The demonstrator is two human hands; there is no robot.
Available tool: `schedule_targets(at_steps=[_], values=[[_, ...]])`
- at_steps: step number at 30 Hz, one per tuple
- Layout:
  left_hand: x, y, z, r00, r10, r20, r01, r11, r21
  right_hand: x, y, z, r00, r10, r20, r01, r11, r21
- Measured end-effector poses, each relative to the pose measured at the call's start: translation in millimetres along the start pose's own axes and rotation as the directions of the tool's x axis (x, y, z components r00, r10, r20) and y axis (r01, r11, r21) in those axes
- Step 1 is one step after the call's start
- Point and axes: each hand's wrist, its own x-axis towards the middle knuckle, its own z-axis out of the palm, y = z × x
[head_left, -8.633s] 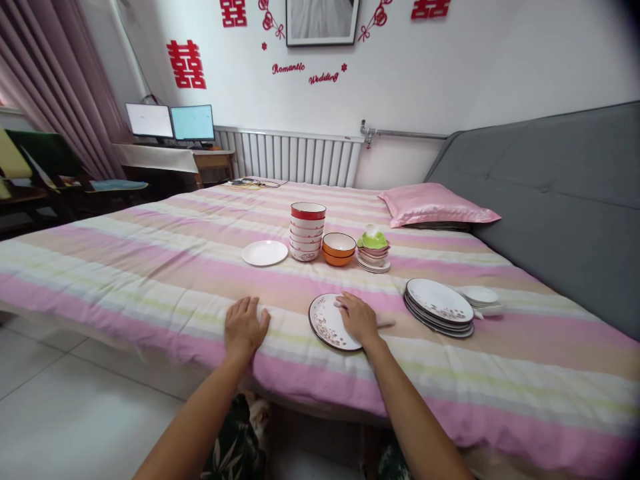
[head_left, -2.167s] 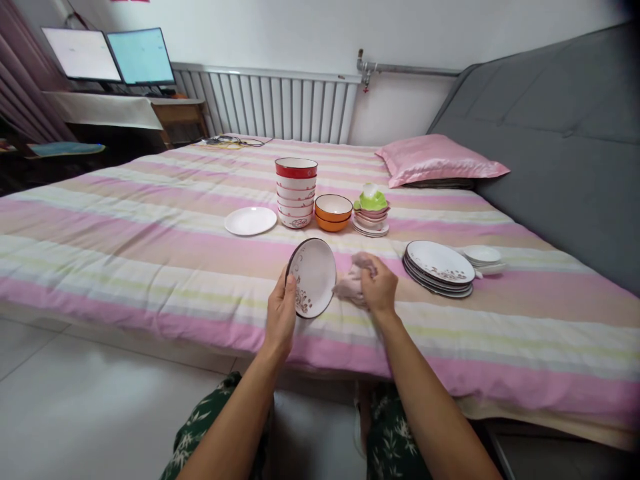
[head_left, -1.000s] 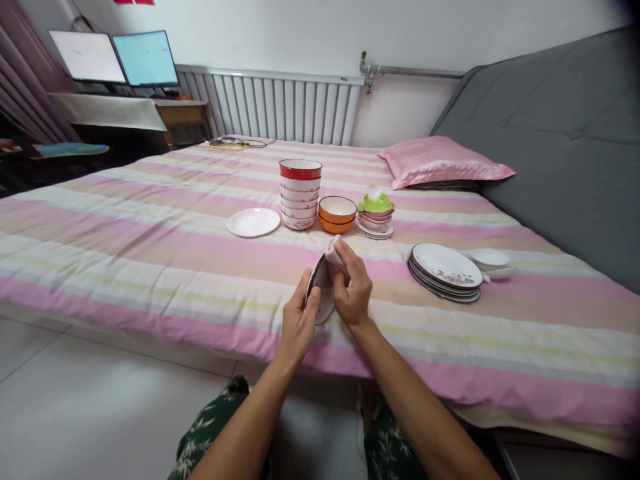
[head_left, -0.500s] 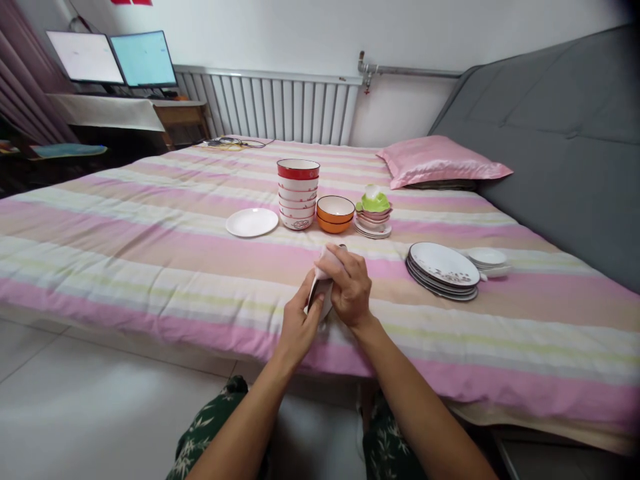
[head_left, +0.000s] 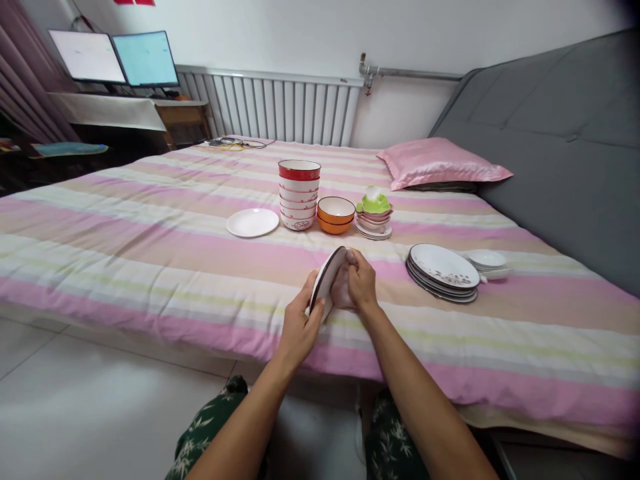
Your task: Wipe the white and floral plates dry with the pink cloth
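Note:
My left hand [head_left: 300, 321] grips the lower left edge of a dark-rimmed white plate [head_left: 326, 283], tilted nearly upright above the bed's front part. On the plate's right side, my right hand [head_left: 363, 280] is closed on a pale pink cloth [head_left: 342, 291], which hangs against the plate's face. To the right lies a stack of dark-rimmed white plates [head_left: 443, 267] with a flower pattern. Beyond my hands stand a tall stack of bowls [head_left: 299, 200] topped by a red one, two orange bowls [head_left: 335, 217], and a pile of small dishes [head_left: 375, 215] with a green leaf-shaped one.
A white plate [head_left: 253, 223] lies flat left of the bowls. Small white dishes and a spoon [head_left: 495, 273] sit beside the right plate stack. A pink pillow [head_left: 443, 164] rests near the grey headboard [head_left: 550, 127]. Cables [head_left: 237, 143] lie at the striped bed's [head_left: 150, 267] far edge.
My right hand has moved slightly right and turned, drawing the cloth off the plate's upper rim, so more of the plate shows. My left hand keeps its hold.

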Motion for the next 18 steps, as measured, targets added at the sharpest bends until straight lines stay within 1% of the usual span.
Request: schedule_targets(at_steps=[3,6,9,11,13,14,16,18], values=[[0,-1,-1.4,1.000,0.004,0.000,-0.004,1.000,0.014,-3,11,0,0.998,0.035,0.048,-0.032,0.998,-0.055],[1,-1,-2.0,1.000,0.014,0.007,-0.014,1.000,0.021,-6,15,-3,0.994,0.065,0.085,-0.055,0.993,-0.107],[1,-2,-2.3,0.999,0.034,0.011,-0.034,0.999,0.029,-6,10,-6,0.994,0.061,0.091,-0.048,0.990,-0.134],[0,-3,-2.4,0.998,0.064,0.025,-0.064,0.997,0.030,-4,1,-9,0.997,0.034,0.072,-0.024,0.991,-0.134],[-1,-5,-2.5,0.994,0.097,0.045,-0.099,0.995,0.032,-2,-10,-13,0.998,-0.051,0.041,0.055,0.992,-0.112],[-1,-5,-2.5,0.992,0.112,0.053,-0.114,0.993,0.036,-1,-17,-15,0.993,-0.119,0.022,0.121,0.988,-0.096],[-1,-7,-2.4,0.989,0.132,0.067,-0.135,0.990,0.046,-1,-32,-20,0.962,-0.275,-0.008,0.273,0.959,-0.076],[0,-8,-2.2,0.988,0.139,0.070,-0.142,0.989,0.045,-4,-45,-24,0.918,-0.396,-0.011,0.395,0.916,-0.071]])
